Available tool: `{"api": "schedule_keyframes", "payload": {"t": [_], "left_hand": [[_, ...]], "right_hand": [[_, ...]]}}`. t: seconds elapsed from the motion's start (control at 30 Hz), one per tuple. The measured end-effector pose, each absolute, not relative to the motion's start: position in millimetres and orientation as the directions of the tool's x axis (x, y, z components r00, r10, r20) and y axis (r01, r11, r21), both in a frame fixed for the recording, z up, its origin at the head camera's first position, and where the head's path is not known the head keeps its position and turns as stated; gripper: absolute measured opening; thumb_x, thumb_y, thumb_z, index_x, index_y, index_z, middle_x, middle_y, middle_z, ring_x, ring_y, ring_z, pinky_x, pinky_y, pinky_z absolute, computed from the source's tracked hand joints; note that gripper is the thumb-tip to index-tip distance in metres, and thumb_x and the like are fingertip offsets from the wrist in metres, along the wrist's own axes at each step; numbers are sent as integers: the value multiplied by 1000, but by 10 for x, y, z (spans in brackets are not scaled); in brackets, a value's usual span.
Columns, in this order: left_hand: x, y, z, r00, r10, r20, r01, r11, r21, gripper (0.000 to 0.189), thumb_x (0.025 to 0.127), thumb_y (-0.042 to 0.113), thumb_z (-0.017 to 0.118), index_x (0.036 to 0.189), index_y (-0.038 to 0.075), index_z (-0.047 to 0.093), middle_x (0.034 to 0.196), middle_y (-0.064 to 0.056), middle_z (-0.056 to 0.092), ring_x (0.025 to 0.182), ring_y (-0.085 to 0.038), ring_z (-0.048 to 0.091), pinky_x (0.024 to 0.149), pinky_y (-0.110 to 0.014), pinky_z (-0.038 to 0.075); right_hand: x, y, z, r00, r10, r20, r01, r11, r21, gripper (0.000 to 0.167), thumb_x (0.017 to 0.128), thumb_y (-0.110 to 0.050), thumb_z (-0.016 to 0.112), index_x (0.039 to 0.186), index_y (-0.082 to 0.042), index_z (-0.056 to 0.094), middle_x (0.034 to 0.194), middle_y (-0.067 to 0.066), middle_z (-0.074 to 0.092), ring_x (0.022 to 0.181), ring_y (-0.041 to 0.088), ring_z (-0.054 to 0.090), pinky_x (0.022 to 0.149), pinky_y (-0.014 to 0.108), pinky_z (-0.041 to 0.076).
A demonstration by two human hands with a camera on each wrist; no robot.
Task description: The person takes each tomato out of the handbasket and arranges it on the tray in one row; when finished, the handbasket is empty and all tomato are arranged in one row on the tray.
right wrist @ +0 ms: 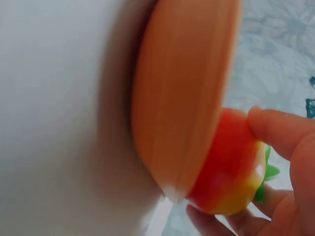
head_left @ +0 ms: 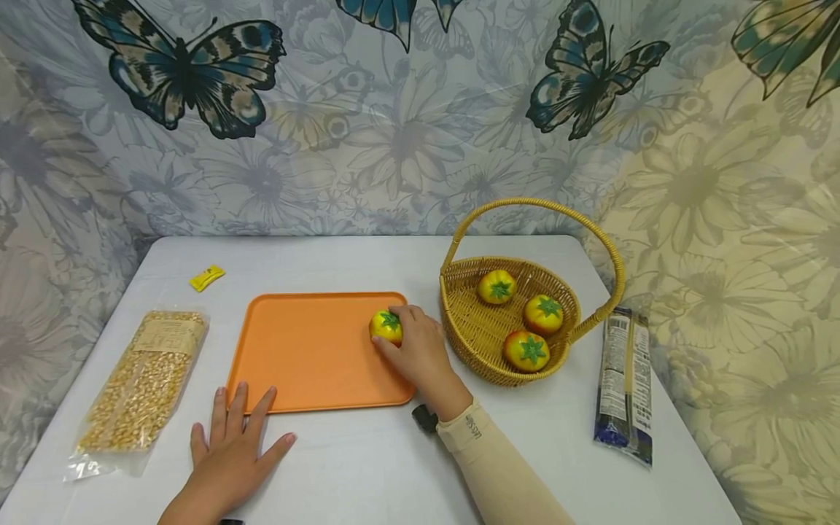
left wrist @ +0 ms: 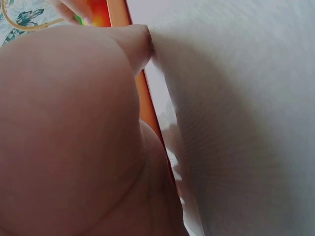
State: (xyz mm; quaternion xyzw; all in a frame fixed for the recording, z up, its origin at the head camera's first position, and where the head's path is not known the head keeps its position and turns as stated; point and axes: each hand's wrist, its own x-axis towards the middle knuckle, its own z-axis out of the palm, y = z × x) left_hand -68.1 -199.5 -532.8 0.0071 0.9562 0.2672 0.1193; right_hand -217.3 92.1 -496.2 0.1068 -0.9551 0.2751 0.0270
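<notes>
My right hand (head_left: 420, 351) grips a red and yellow tomato (head_left: 386, 327) with a green star-shaped leaf top, at the right side of an orange tray (head_left: 308, 357). In the right wrist view the thumb and fingers lie around the tomato (right wrist: 229, 167), just behind the tray's rim (right wrist: 184, 98). Spread out flat, my left hand (head_left: 230, 459) has its fingertips at the tray's near left edge and holds nothing. A wicker basket (head_left: 469, 321) with a tall handle stands right of the tray. Inside it lie three similar tomatoes (head_left: 528, 351).
A clear bag of corn kernels (head_left: 134, 386) lies left of the tray, and a small yellow packet (head_left: 206, 278) lies behind it. At the right table edge is a dark blue and white package (head_left: 623, 386). A patterned wall stands behind the white table (head_left: 367, 467).
</notes>
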Motion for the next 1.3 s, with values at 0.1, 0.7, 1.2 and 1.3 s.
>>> {"api": "schedule_keyframes", "payload": {"t": [0.1,0.7,1.2,1.3], "left_hand": [[-689,-1989,-5318,-971,79,-226,-49,858,511,98,100,74,53,170,12,21,172,-30,-15,150,-46,-37,100,-86,-21],[-683,-1981,-5330,-969,81,-235,-50,862,504,97,101,72,53,169,11,21,171,-32,-13,150,-48,-36,100,-88,-18],[-707,-1975,-5293,-964,88,-251,-55,858,510,97,102,71,53,169,9,20,170,-33,-15,149,-48,-38,99,-86,-22],[-712,-1980,-5300,-966,91,-243,-49,857,513,97,101,71,53,169,9,20,170,-33,-15,149,-48,-38,99,-87,-22]], "right_hand": [[-2188,932,-4949,-980,-185,75,-195,818,-541,65,96,-41,81,148,-11,57,144,12,59,131,30,57,115,58,33],[-2159,973,-4904,-965,-254,65,-250,816,-521,71,98,-40,79,154,-7,50,149,18,54,130,37,56,109,58,42],[-2115,1012,-4809,-967,-243,81,-246,792,-559,71,99,-39,78,156,-10,48,153,16,50,137,35,49,116,55,36],[-2106,1033,-4744,-968,-233,95,-246,791,-561,69,99,-38,78,155,-11,49,152,15,51,138,34,49,117,55,35]]}}
